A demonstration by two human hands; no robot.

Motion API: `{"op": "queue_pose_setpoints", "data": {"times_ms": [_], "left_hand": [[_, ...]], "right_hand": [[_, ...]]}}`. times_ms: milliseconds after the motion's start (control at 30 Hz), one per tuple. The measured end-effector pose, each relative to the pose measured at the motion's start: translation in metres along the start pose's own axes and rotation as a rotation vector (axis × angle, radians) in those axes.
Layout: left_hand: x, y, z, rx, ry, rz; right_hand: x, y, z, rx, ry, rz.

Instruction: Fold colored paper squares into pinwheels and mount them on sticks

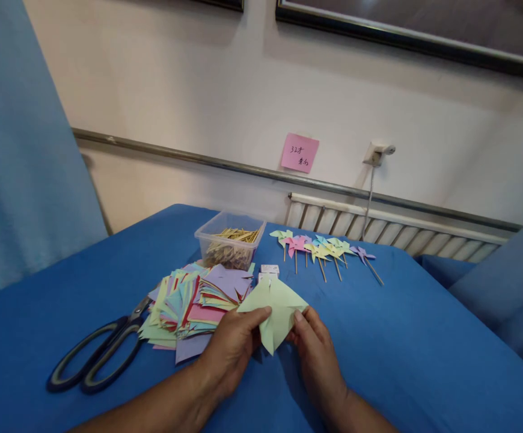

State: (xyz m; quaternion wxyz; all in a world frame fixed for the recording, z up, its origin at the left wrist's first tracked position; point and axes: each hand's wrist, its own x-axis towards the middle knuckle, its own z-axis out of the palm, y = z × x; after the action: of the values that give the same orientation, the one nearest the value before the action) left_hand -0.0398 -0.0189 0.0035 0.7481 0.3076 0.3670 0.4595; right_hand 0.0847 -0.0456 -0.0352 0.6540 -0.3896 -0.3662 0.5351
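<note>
Wall (175,90) filled the upper part of what we saw, pale and plain, with a metal rail (243,169) running across it, one pink note (300,153) stuck above the rail, one white socket (376,154) with a cord hanging down, and a radiator (379,224) low behind the table edge. Blue cloth (424,349) covered the whole work surface, and a lighter blue curtain (18,150) hung at our left. On the cloth lay one spread pile of coloured paper squares (193,300), too many and too overlapped for us to count. Left of the pile lay one pair of black-handled scissors (99,352), blades tucked under the papers. Behind the pile stood one clear plastic tub (229,240) holding wooden sticks. To its right we counted roughly six or seven small paper pinwheels (322,248) on sticks, lying in a row and overlapping. One small white box (269,270) sat just beside the tub. Nearest us, our left hand (232,349) and right hand (315,355) were both pinched on one pale green paper (275,310), thumbs on top at its two lower edges, holding it just above the cloth, right of the pile.
</note>
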Motion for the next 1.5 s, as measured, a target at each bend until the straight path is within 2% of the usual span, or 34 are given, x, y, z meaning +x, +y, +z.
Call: {"op": "queue_pose_setpoints", "data": {"times_ms": [133,233,333,433,600,733,833,933,1100,1167,1300,1500], "left_hand": [[0.005,0.015,-0.008,-0.070,0.012,-0.009],[0.006,0.019,-0.011,-0.105,-0.016,-0.045],[0.004,0.018,-0.011,-0.113,-0.037,-0.070],[0.004,0.016,-0.011,-0.107,-0.052,-0.091],[0.006,0.019,-0.011,-0.127,-0.022,-0.121],[0.007,0.021,-0.011,-0.153,-0.022,-0.141],[0.005,0.018,-0.009,-0.152,-0.057,-0.148],[0.005,0.013,-0.009,-0.098,-0.068,-0.142],[0.004,0.003,-0.010,0.015,-0.066,-0.096],[0.003,0.000,-0.009,0.047,-0.059,-0.078],[0.002,-0.003,-0.008,0.074,-0.055,-0.059],[0.002,-0.003,-0.007,0.093,-0.048,-0.064]], "right_hand": [[-0.009,-0.007,-0.003,-0.375,-0.026,-0.284],[-0.013,-0.010,-0.003,-0.565,-0.168,-0.478],[-0.013,-0.012,-0.002,-0.661,-0.311,-0.535],[-0.011,-0.014,-0.003,-0.732,-0.328,-0.545],[-0.006,-0.012,-0.010,-0.800,-0.209,-0.560],[-0.004,-0.008,-0.012,-0.836,-0.309,-0.515],[-0.004,-0.010,-0.011,-0.758,-0.342,-0.502],[-0.005,-0.014,-0.010,-0.698,-0.296,-0.485],[-0.001,-0.013,-0.010,-0.569,-0.141,-0.296],[0.002,-0.009,-0.010,-0.483,-0.112,-0.262],[0.008,-0.004,-0.013,-0.396,-0.080,-0.231],[0.008,-0.001,-0.015,-0.483,-0.039,-0.268]]}}
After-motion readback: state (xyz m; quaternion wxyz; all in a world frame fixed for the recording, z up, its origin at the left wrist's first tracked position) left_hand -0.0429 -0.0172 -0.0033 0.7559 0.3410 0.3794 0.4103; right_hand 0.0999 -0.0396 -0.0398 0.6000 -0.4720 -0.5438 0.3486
